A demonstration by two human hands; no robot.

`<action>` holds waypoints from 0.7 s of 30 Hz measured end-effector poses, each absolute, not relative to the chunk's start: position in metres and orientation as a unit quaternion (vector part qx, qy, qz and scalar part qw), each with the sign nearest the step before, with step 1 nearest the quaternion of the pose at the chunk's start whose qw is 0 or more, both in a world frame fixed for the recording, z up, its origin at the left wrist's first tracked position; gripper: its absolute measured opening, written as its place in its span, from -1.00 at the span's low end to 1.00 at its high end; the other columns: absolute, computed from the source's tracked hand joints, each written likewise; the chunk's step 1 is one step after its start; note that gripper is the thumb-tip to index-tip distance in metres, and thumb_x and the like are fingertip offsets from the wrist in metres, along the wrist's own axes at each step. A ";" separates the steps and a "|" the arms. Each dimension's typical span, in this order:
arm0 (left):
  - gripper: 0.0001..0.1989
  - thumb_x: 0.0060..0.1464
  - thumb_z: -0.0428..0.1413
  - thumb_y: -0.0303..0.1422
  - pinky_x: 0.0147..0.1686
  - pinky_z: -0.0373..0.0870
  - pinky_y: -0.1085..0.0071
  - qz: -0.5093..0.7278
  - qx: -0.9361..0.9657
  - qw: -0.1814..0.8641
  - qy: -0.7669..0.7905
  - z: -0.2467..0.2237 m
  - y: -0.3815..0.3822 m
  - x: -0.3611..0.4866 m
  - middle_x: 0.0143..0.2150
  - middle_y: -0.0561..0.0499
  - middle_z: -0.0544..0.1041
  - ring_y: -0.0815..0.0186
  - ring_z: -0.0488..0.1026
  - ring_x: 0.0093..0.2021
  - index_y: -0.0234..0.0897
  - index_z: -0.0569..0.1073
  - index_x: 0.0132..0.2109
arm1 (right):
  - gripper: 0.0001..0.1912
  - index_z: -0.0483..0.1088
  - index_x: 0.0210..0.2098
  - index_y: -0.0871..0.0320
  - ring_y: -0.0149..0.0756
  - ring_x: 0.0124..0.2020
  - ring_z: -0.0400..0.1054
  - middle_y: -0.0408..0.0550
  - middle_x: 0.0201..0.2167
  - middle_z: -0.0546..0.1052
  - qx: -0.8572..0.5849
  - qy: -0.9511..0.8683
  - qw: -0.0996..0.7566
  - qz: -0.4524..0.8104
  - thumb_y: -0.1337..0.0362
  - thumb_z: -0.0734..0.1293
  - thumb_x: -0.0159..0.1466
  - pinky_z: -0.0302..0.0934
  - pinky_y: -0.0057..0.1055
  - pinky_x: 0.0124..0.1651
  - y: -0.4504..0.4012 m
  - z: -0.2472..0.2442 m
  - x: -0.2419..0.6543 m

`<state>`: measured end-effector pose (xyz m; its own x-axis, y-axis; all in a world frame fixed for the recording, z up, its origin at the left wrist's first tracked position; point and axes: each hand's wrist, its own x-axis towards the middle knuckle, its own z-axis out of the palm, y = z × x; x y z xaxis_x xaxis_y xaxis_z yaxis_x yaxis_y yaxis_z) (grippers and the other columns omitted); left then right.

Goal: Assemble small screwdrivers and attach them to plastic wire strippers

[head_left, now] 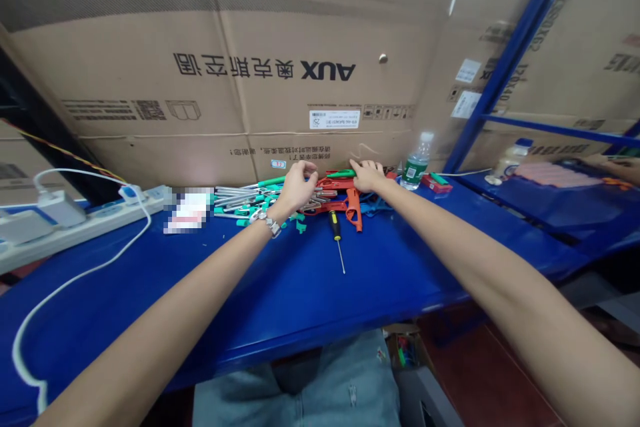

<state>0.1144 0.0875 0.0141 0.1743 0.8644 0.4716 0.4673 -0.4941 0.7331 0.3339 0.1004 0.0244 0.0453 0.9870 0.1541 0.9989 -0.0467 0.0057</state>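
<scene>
My left hand point(299, 185), wearing a metal-band watch point(265, 219), is over the middle of a pile. Its fingers are curled, and whatever they hold is hidden. Right of it, my right hand point(369, 175) is closed at the end of a green plastic piece point(340, 173). Beneath the hands lie orange-red gun-shaped plastic bodies point(354, 208). Metal rods point(235, 200) with green and teal plastic parts are heaped at the left. A screwdriver point(335, 225) with a black and yellow handle lies in front of the pile, tip toward me.
A water bottle point(416, 161) and small red box point(437, 182) stand right of the pile. A power strip point(95, 220) with white cable runs along the left. Behind the blue table point(300, 300) rises a large cardboard box point(260, 100). Another person's hand point(620, 165) is at far right.
</scene>
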 end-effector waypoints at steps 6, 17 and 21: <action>-0.87 0.25 0.02 -0.45 0.08 0.43 0.05 0.380 0.813 0.030 0.440 -0.005 0.056 0.029 -0.07 -0.17 0.53 0.05 0.49 -0.02 -0.28 0.46 -0.13 | -0.33 0.20 0.43 0.14 0.13 0.39 0.15 0.24 0.36 0.32 -0.658 -0.742 0.106 -0.068 0.30 0.23 0.33 0.14 0.02 0.31 0.082 0.022 0.303; -0.85 0.26 0.03 -0.45 0.05 0.44 0.07 0.345 0.832 0.045 0.433 -0.024 0.039 -0.023 -0.06 -0.14 0.54 0.06 0.49 -0.01 -0.24 0.50 -0.13 | -0.62 0.53 0.09 0.23 0.09 0.23 0.31 0.25 0.15 0.52 -0.558 -0.818 0.014 -0.142 0.43 0.27 0.32 0.30 -0.14 0.10 0.116 0.040 0.190; -0.86 0.25 0.04 -0.45 0.02 0.47 0.10 0.364 0.820 0.069 0.437 -0.024 0.042 -0.037 -0.08 -0.12 0.55 0.10 0.51 -0.05 -0.24 0.51 -0.15 | -0.67 0.55 0.02 0.32 0.13 0.23 0.28 0.34 0.12 0.53 -0.562 -0.810 0.012 -0.168 0.45 0.23 0.36 0.20 -0.07 0.18 0.123 0.035 0.181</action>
